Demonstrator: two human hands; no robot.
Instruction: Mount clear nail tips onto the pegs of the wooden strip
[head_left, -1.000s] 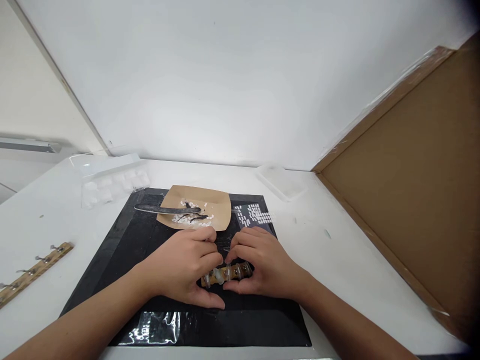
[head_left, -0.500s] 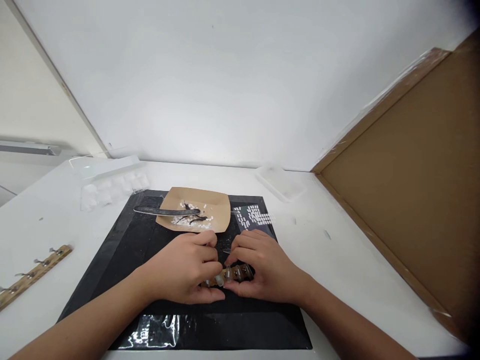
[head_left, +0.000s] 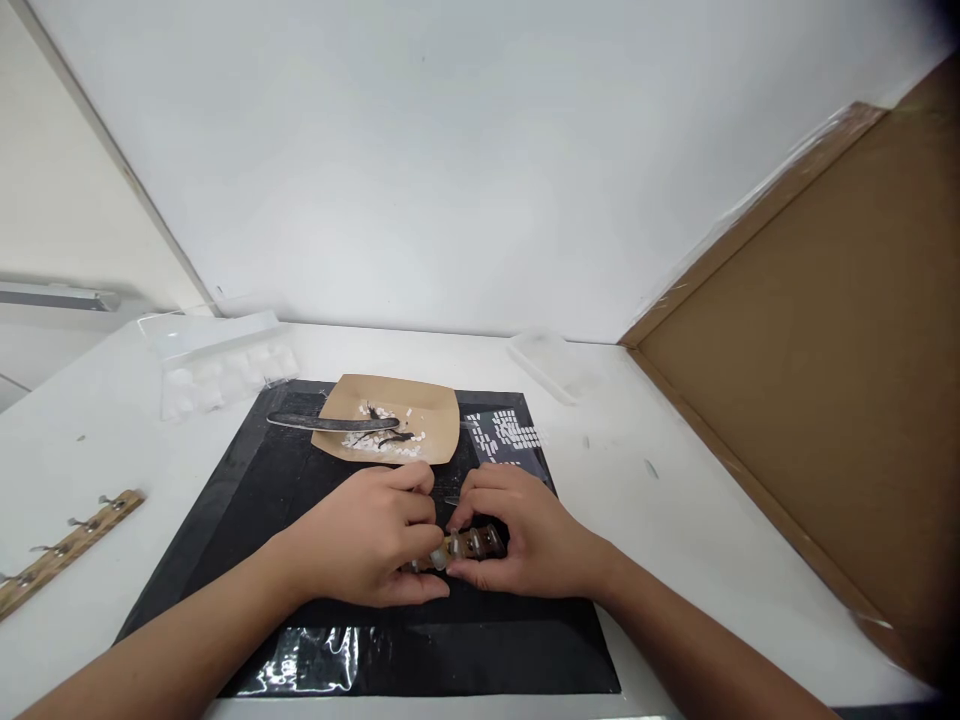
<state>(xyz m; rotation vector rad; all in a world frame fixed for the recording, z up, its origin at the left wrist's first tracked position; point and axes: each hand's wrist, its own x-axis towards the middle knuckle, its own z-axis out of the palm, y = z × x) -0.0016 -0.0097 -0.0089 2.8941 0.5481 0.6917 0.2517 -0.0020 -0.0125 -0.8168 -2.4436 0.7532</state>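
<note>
Between my hands on the black mat [head_left: 300, 560] lies a short wooden strip with clear nail tips [head_left: 480, 543] standing in a row. My left hand [head_left: 367, 540] is curled around the strip's left end, its fingers closed and partly hiding it. My right hand [head_left: 536, 530] grips the strip from the right, thumb on the near side and fingertips on the far side, around a clear nail tip. Exactly what each fingertip presses is hard to make out.
Beyond my hands sits a brown paper tray [head_left: 442, 410] of white bits, a dark nail file [head_left: 300, 422] across its edge. A sheet with white tabs [head_left: 510, 435] lies right of it. Another wooden strip [head_left: 82, 540], a clear case [head_left: 225, 375] and a translucent lid [head_left: 547, 365] surround the mat.
My right fingers have shifted slightly left and down along the strip. My left hand keeps its hold almost unchanged.
</note>
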